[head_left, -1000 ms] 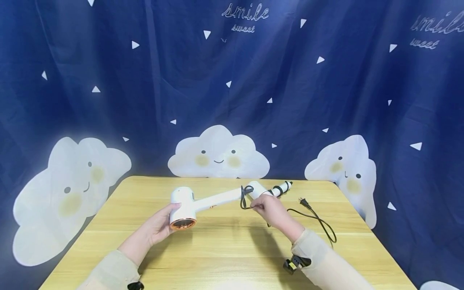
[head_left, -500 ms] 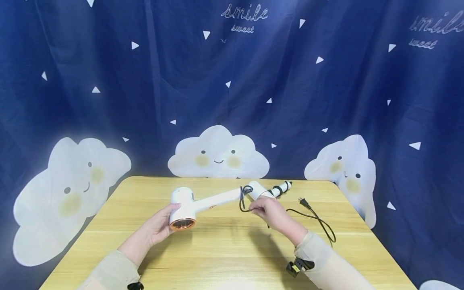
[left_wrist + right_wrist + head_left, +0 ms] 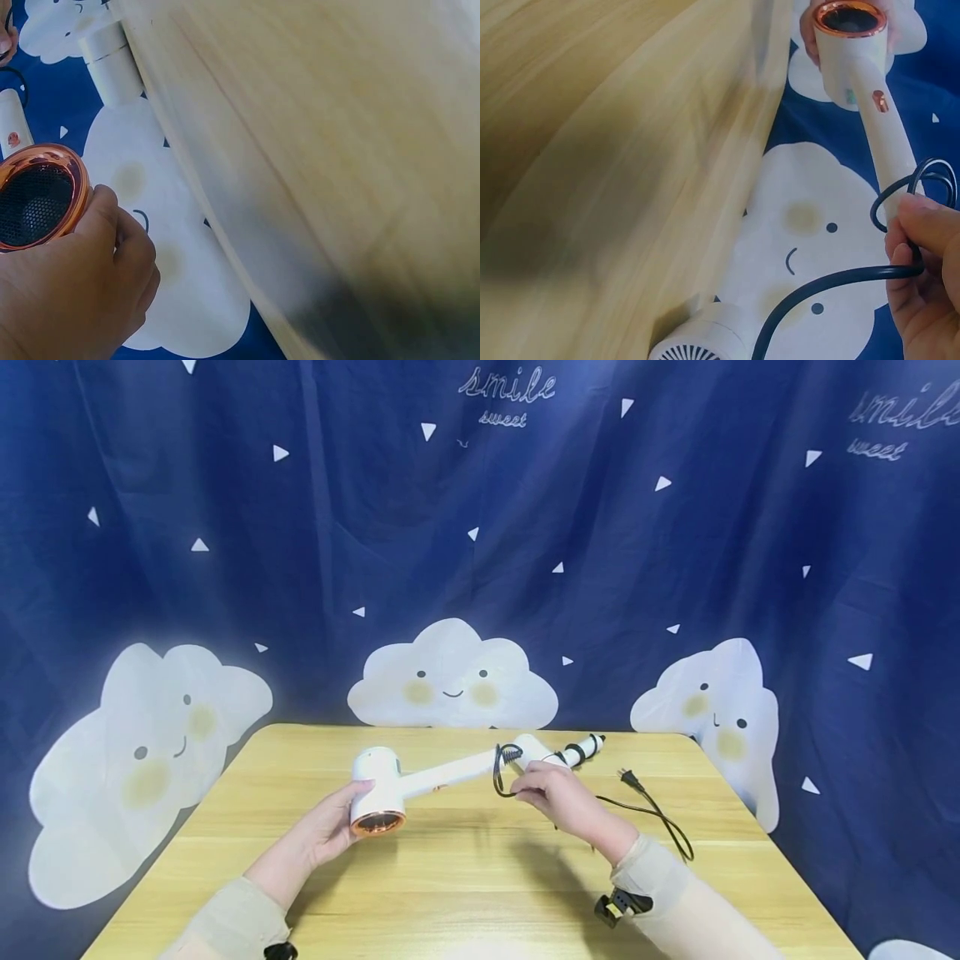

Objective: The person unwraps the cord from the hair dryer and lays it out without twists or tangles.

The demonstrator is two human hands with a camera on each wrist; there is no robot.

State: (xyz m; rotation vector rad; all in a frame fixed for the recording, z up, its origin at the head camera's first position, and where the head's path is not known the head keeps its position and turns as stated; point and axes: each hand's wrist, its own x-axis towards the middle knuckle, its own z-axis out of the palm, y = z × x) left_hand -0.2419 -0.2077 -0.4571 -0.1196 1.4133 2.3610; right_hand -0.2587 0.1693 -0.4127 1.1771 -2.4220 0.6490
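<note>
My left hand [image 3: 327, 832] grips the barrel of a white hair dryer [image 3: 378, 789] with a copper-coloured rim, thumb on its near side. The dryer is held above the table, its handle pointing right. Black cord [image 3: 498, 777] loops around the handle's far end. There my right hand [image 3: 558, 797] pinches the cord between thumb and fingers, as the right wrist view also shows of this cord [image 3: 840, 276]. Behind that hand, a second white hair dryer [image 3: 531, 750] lies with black cord wound on its handle; my fingers partly hide it.
A two-pin plug [image 3: 632, 779] and a curved length of black cord lie on the wooden table [image 3: 450, 902], right of my right hand. At the table's far edge hangs a dark blue curtain [image 3: 405, 552] with cloud prints.
My right hand has shifted slightly left and toward me, drawing the cord loop at the handle's end with it. My left hand and the dryer it holds stay in place.
</note>
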